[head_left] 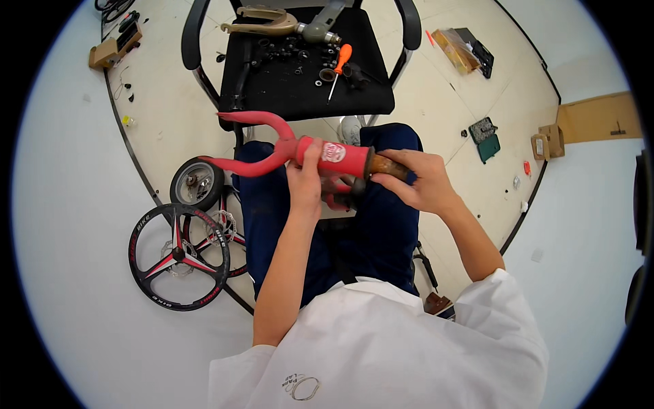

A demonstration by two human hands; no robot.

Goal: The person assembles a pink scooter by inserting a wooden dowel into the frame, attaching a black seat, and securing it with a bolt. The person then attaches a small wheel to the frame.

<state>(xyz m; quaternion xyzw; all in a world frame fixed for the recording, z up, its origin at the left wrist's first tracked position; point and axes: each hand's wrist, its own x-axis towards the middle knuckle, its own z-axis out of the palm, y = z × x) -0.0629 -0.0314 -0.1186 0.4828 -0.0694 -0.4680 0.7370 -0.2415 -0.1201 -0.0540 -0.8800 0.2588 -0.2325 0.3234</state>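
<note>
A seated person in a white shirt and dark blue trousers holds a red fork (334, 155) above their lap, just on the near side of a black chair (272, 97); its two curved prongs point left, toward the chair's near left corner, and its thick tube runs right, ending in a worn brown end piece (387, 168); the left hand (306, 183) is curled partly closed around the tube near the prongs, thumb on top; the right hand (419, 180) is partly closed too, thumb and fingers pinching the brown end piece; on the chair's seat lie an orange-handled screwdriver (343, 60), scattered small dark parts (276, 52) and, toward the back, a tan fork (262, 26); left of the chair and nearer the person, a black three-spoke wheel (179, 255) overlaps a second one, beside a smaller wheel (196, 184); well right of the chair, an open green case (488, 147) lies on the floor.
</note>
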